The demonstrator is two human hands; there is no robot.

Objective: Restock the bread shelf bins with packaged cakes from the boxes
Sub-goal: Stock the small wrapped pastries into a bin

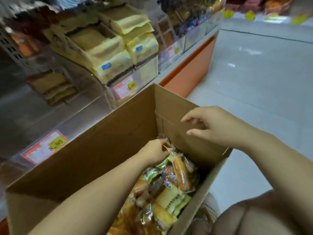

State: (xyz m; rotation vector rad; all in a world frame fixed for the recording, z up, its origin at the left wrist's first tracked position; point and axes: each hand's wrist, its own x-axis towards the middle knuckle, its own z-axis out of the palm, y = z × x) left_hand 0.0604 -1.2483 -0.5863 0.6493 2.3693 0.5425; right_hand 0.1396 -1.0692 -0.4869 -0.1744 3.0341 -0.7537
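An open cardboard box [105,143] stands low in front of me, with several packaged cakes [171,195] piled in its right part. My left hand [155,150] reaches down into the box and pinches the top edge of an orange cake packet [182,173] that stands tilted against the box's end wall. My right hand [211,126] hovers above the box's far right flap, fingers relaxed and spread, holding nothing. Clear shelf bins [116,68] to the upper left hold yellow packaged cakes.
Price tags [44,146] hang on the bin fronts along the shelf edge. An orange shelf base [191,72] runs away to the upper right beside a pale tiled floor [254,82]. My knee [254,221] is at the bottom right, next to the box.
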